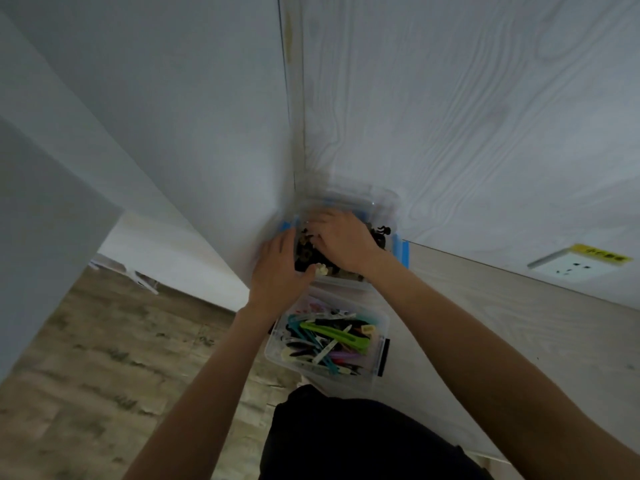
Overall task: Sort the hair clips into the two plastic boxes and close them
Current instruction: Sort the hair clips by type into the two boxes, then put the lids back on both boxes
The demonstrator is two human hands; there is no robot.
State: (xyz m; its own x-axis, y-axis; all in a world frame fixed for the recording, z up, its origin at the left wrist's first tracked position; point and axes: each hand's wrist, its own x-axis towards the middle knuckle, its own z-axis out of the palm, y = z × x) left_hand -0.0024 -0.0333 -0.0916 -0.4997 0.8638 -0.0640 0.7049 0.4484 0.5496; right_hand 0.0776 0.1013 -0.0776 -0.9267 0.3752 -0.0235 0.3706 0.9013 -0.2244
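Observation:
Two clear plastic boxes stand on a pale table in the corner of the wall. The far box (394, 237) has blue latches and holds dark hair clips (379, 233). Its clear lid (374, 197) stands up behind it. My left hand (277, 268) grips this box's left side, thumb beside a small pale clip (321, 270). My right hand (341, 240) lies over the dark clips, its fingers dipping among them; the blur hides whether they hold any. The near box (382, 318) is uncovered, with a black latch (383, 356), and is full of coloured clips (329, 336).
The walls (450, 98) meet just behind the far box. A white wall socket (571, 266) with a yellow label sits at the right. The table (502, 323) runs on to the right. Wooden floor (104, 358) lies to the left, and my dark clothing (346, 441) is below.

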